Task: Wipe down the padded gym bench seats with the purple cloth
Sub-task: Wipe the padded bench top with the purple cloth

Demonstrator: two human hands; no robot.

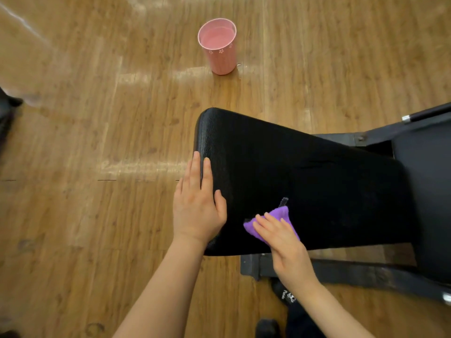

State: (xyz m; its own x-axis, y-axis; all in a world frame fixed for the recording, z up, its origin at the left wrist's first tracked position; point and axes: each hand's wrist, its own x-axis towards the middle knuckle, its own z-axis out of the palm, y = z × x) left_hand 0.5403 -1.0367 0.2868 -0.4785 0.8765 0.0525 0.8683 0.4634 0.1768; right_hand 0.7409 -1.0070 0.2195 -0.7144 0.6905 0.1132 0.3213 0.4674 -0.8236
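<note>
1. The right hand (284, 242) lies flat on the cloth (273, 222), its fingers (264, 224) straight and slightly spread, pressing the cloth down rather than pinching it.
2. The left hand (199, 203) braces the seat (305, 181) at its left edge: fingers straight and close together along the rim, thumb resting on top of the pad.
3. The cloth is bunched near the seat's near-left corner, just right of the left hand and apart from it; a dark tag pokes out of its far side.
4. Progress, as a judgement: wiping is under way at the near-left corner. The seat's far and right parts show no clear sign of being wiped or not, so most of the pad likely remains. A second pad (424, 191) to the seat's right appears untouched.
5. Room: the seat's top is open beyond and right of the cloth, free for long strokes. The near edge is close behind the cloth, so a stroke pulled back risks sliding off.
6. A pink cup (219, 47) stands on the floor (73, 167) well beyond the seat's far end, out of the way.
</note>
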